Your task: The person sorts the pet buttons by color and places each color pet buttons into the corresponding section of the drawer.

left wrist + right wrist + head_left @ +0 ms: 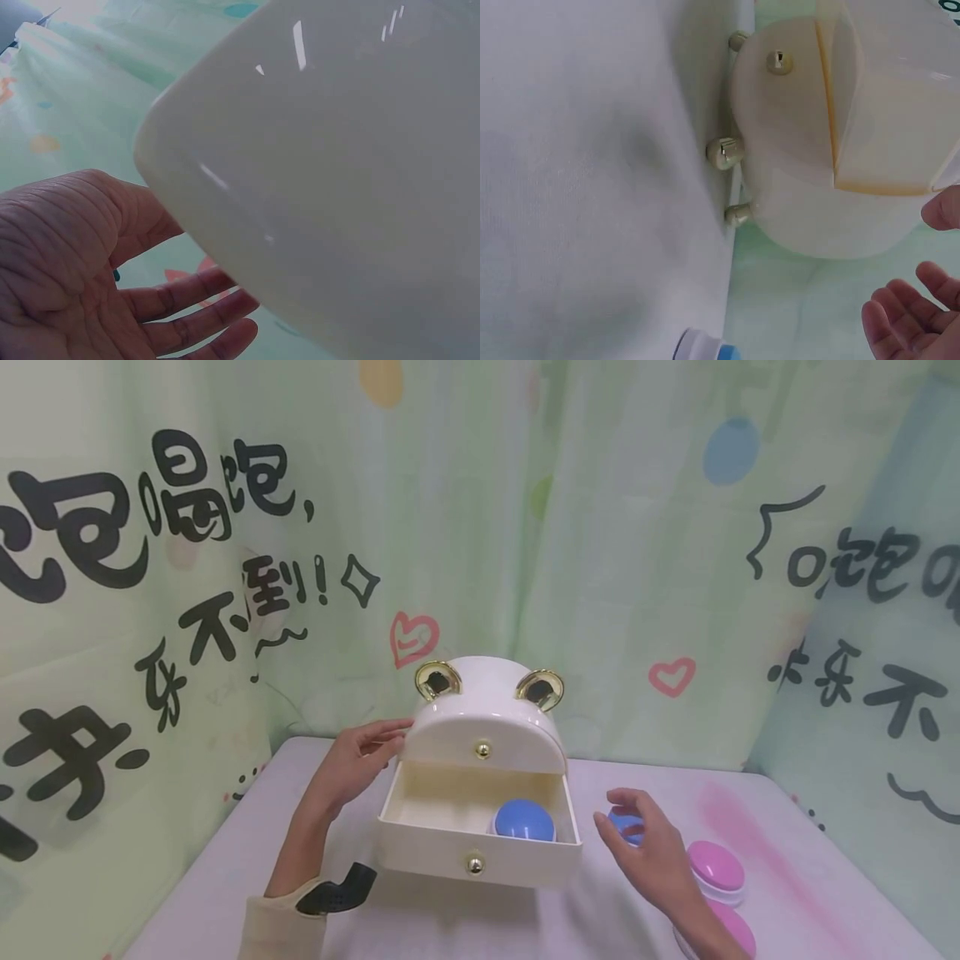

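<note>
In the pulled-out cream plastic drawer (pixel 420 847) sits a squat round piece with a glossy blue dome and a white base (pixel 524 820), to the right of the drawer's middle and close behind its front wall. From my remote seat I see that drawer standing out from a glossy white plastic box with a rounded top (pixel 487 720), two gold-rimmed eye shapes and small gold knobs. Beside the box, the left hand (pixel 362 762) has its fingers extended with a loose bend along the shell's side, gripping nothing that I can see; whether the fingertips touch it, I cannot tell. On the other side, the right hand (pixel 648 856) hovers with thumb and bent fingers wide apart, holding nothing, in front of a second blue-domed round piece (pixel 626 828) that stands on the pale cloth-covered table (pixel 585 935). I judge the step in hand to be moving the round pieces between table and drawer, with the right hand at a reach or a release; I cannot say which. If a reach, I think the next move calls for lowering the thumb and fingers around the second dome while the left hand steadies the box. Farther right are two pink-domed round pieces (pixel 717 867), the nearer partly behind the right forearm.
</note>
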A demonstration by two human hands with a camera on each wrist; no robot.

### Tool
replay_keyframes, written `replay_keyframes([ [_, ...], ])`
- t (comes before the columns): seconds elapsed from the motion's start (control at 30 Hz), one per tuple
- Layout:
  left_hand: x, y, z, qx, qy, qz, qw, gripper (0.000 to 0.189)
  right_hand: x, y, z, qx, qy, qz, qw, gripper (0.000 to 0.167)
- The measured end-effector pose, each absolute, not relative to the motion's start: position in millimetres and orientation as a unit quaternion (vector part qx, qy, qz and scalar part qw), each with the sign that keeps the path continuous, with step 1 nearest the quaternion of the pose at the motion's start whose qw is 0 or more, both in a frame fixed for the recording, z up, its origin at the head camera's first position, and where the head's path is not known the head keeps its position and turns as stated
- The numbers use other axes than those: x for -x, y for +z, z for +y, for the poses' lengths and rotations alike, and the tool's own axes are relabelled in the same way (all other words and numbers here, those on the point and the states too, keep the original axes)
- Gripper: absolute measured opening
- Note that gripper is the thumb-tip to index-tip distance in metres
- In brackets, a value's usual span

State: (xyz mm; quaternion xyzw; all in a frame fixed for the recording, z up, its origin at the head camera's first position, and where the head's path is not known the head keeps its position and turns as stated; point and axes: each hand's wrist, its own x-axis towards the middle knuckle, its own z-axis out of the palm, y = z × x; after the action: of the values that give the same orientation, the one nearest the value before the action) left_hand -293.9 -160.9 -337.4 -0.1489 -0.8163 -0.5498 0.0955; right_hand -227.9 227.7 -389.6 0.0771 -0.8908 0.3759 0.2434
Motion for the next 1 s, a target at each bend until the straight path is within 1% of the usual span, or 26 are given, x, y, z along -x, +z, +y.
replay_keyframes([
  [0.2,294,-337,-161,0.146,-0.548,-0.818,0.096,0.036,235,-392,239,-0.063,0.384,-0.898,0.205,0.039],
  [0.47,294,-338,-161,0.148,-0.550,-0.816,0.097,0.036,240,-393,248,-0.023,0.394,-0.906,0.151,0.045],
  [0.6,294,-338,-160,0.147,-0.553,-0.814,0.098,0.036,243,-395,255,-0.021,0.391,-0.909,0.143,0.047],
  [0.83,295,-336,-157,0.156,-0.549,-0.815,0.095,0.037,247,-397,266,-0.004,0.375,-0.918,0.128,0.056],
  [1.0,292,-337,-160,0.153,-0.548,-0.817,0.098,0.037,253,-399,269,0.005,0.352,-0.928,0.122,0.058],
])
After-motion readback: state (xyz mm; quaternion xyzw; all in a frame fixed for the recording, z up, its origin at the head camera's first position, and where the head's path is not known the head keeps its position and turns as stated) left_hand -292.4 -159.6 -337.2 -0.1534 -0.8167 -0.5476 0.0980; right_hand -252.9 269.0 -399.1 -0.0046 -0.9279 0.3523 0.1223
